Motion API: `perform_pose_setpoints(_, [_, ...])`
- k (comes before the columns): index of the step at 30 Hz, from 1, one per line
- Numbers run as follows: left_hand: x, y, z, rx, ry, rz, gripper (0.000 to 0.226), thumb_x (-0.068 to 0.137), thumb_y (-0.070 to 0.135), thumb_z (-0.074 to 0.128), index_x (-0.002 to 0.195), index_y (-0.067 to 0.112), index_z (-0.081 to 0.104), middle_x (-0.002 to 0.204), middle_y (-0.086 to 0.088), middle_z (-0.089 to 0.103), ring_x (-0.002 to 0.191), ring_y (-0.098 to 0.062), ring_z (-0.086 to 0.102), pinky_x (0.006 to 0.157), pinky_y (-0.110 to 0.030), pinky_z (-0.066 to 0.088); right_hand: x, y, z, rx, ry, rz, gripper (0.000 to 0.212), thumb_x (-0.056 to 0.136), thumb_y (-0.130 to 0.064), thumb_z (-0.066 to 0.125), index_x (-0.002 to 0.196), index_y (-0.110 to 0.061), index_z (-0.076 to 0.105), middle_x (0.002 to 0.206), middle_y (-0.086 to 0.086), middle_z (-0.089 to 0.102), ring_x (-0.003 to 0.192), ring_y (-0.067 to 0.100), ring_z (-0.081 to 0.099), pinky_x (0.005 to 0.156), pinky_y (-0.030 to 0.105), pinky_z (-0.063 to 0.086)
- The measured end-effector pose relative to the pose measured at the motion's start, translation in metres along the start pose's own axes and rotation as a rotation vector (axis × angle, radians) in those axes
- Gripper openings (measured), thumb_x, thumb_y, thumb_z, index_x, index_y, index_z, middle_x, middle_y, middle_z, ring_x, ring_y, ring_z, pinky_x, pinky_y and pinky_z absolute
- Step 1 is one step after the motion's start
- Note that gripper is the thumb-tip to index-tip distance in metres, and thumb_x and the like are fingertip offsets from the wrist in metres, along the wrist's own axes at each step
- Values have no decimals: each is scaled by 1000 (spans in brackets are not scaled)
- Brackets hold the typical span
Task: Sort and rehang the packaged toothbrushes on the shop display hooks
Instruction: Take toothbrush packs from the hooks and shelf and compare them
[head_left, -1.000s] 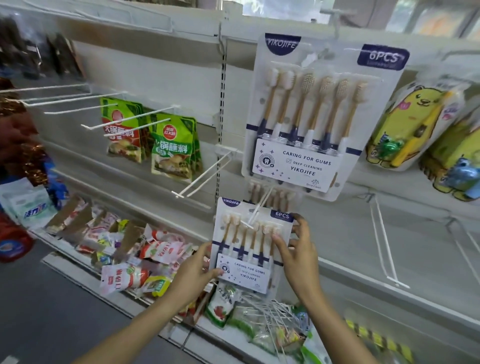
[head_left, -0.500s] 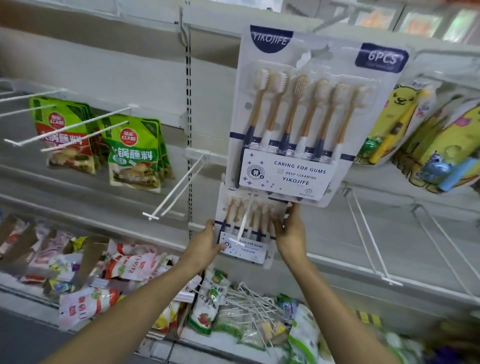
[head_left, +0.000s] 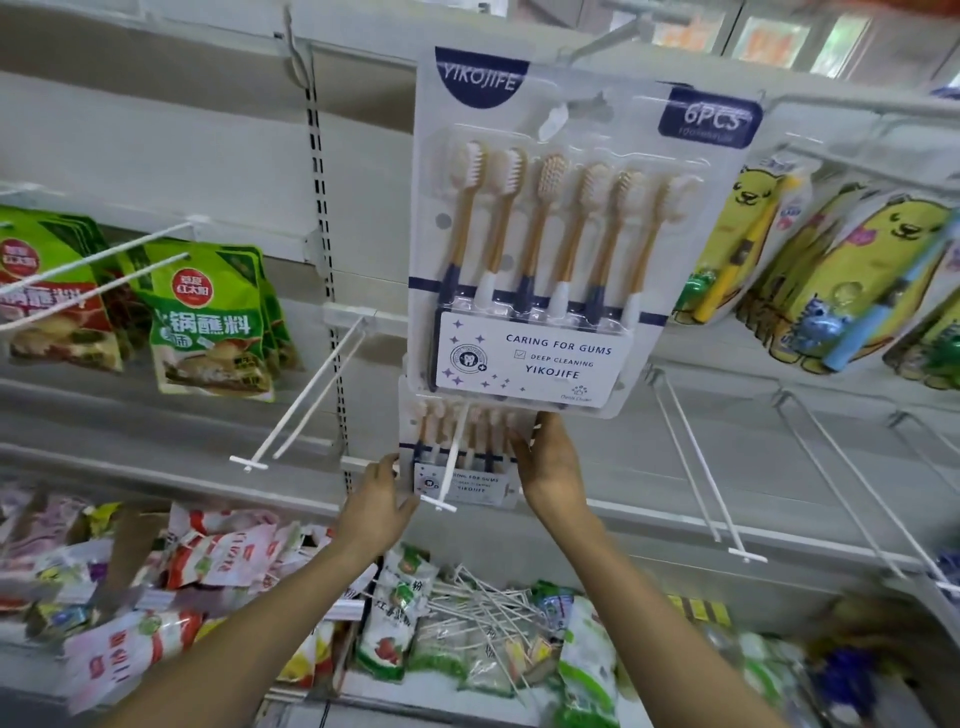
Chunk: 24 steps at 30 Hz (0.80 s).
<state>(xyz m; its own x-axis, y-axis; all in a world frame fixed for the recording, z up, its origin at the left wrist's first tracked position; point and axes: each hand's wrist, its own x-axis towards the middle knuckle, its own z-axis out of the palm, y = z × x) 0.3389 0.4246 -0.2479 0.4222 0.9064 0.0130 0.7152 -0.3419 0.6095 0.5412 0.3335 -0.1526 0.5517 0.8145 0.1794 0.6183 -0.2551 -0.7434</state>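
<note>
The big toothbrush pack (head_left: 566, 234) says "YIKOJIFE" at the top, "6PCS" in the corner, and "CARING FOR GUMS, DEEP CLEANING, YIKOJIFE" on its white label. The green bag (head_left: 208, 322) shows "红太阳" and "火锅蘸料".

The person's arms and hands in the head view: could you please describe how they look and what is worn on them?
Both forearms are bare, with no sleeves in view. The left hand and right hand wear no gloves, and no rings, watch or bracelets are visible.
</note>
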Motion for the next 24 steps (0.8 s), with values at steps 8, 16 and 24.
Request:
perform_pose_setpoints(8, [-52, 32, 12, 137, -65, 163, 38, 96, 33, 61, 132, 19, 57, 130, -2, 61, 117, -20, 60, 99, -32, 45, -55, 53, -41, -235, -5, -178, 54, 98, -22, 62, 146, -10, 40, 143, 7, 42, 125, 24, 52, 99, 35, 47])
perform_pose_setpoints(16, [-90, 143, 54, 205, 54, 644, 44, 89, 33, 54, 130, 17, 55, 131, 2, 54, 124, -19, 47, 102, -37, 45, -138, 128, -135, -468, 21, -239, 47, 95, -27, 61, 137, -12, 50, 135, 7, 51, 121, 30, 53, 98, 43, 49])
perform_pose_setpoints(24, [-162, 272, 123, 181, 3, 978, 52, 76, 37, 54, 123, 16, 58, 120, -2, 58, 113, -21, 50, 99, -31, 40, -231, 183, -257, -663, 93, -222, 53, 86, -35, 66, 133, -12, 55, 127, 6, 59, 112, 26, 60, 91, 38, 54])
